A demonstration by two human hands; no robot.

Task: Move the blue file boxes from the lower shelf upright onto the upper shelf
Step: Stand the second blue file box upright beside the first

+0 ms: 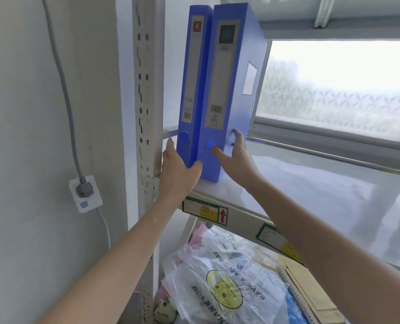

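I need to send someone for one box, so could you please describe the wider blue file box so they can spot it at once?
Find the white metal upper shelf below the frosted window; two blue file boxes stand upright at its left end. Take the right-hand box, touched by the right hand. Unlike the narrower box, it has a dark square atop its spine label and a white label on its side.

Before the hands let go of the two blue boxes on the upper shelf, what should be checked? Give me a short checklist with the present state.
1. Both boxes upright: left blue box and right blue box stand on end, ok.
2. Bases fully on the upper shelf: ok, though near the front edge.
3. Boxes pressed together: ok.
4. Left hand steadies the left box: ok.
5. Right hand steadies the right box: ok.
6. More blue boxes remaining below: cannot tell.
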